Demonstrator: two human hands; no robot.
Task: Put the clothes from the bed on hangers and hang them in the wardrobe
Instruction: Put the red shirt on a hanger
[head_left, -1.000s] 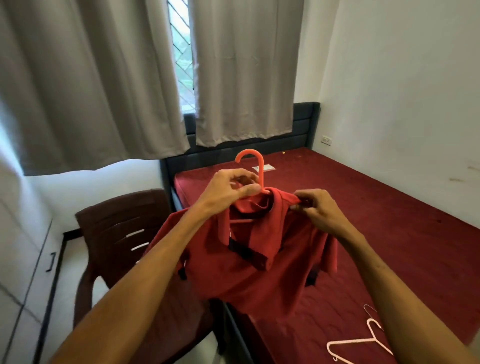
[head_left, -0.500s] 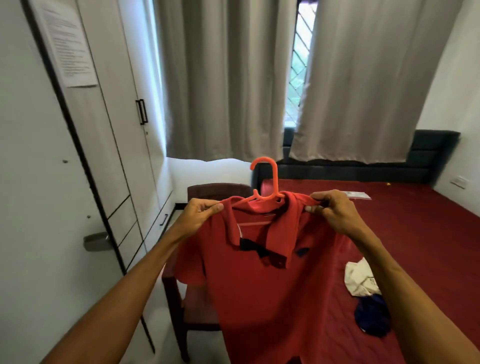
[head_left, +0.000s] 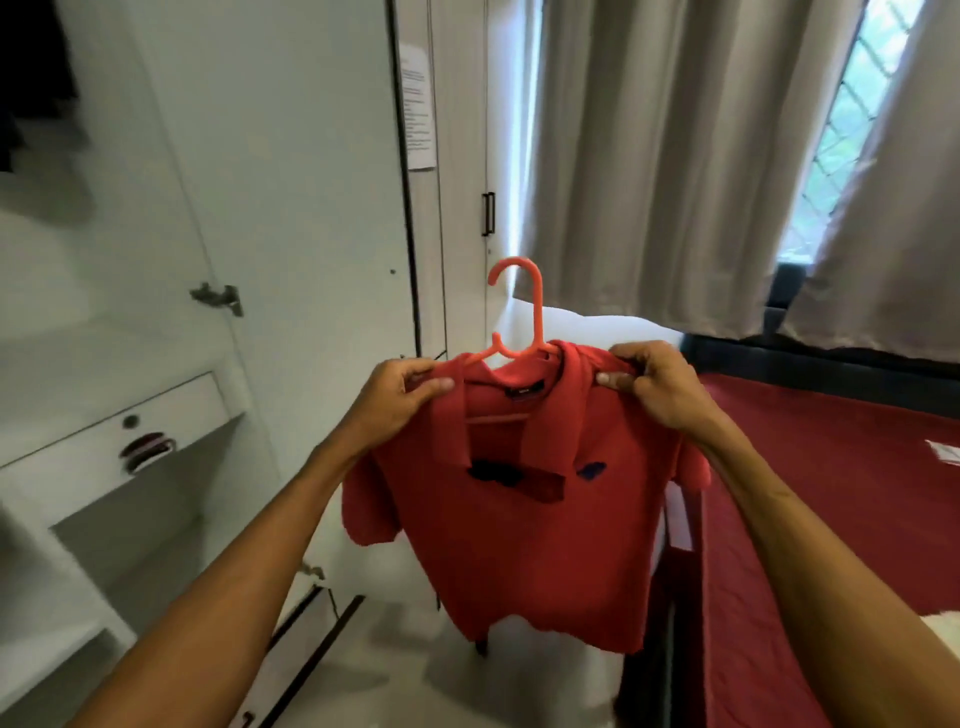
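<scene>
A red polo shirt (head_left: 524, 535) hangs on an orange plastic hanger (head_left: 524, 306), held up in front of me at chest height. My left hand (head_left: 400, 400) pinches the shirt's left shoulder over the hanger arm. My right hand (head_left: 660, 384) grips the right shoulder the same way. The hanger's hook points up, free of any rail. To the left stands the white wardrobe (head_left: 291, 171), its door swung open and its dark inside just visible at the top left corner.
Inside the wardrobe sits a drawer (head_left: 119, 441) with a round handle. A second wardrobe door with a black handle (head_left: 488, 213) and a paper notice stands behind. Grey curtains (head_left: 649, 156) cover the window. The red bed (head_left: 831, 493) lies at right, a dark chair partly hidden behind the shirt.
My view has swung left from the bed to the open wardrobe. The shirt on its hanger came along, and my left hand moved from the hook to the shirt's left shoulder.
</scene>
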